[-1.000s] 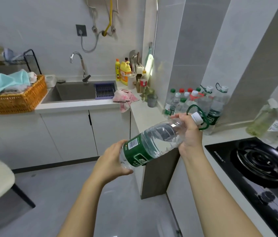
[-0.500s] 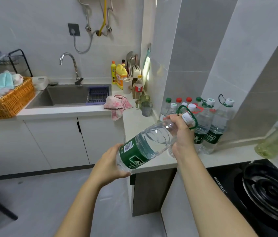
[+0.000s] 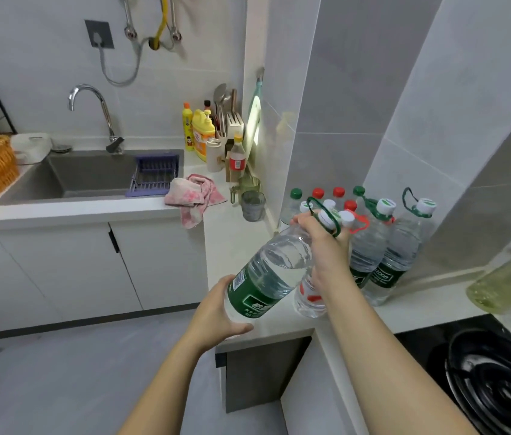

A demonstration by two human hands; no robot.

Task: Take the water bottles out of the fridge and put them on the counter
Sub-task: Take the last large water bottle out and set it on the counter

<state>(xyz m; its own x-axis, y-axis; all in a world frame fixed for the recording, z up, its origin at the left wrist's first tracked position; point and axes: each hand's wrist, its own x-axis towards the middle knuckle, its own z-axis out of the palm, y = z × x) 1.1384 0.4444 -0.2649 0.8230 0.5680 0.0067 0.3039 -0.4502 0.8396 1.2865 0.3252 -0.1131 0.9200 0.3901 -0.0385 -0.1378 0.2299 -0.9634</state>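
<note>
Counter: white, L-shaped, sink on far-left run.

Group of bottles: upright on counter against tiled wall, green and red caps, some with carry loops.

Held water bottle: large, clear, mostly full, green label, white cap, green carry loop. In air over counter's front edge, just beside group. Long axis diagonal: base low-left toward person, cap up-right toward wall.

Right hand: fingers wrapped round neck below cap.

Left hand: cupped under base, fingers curled round bottom.
</note>
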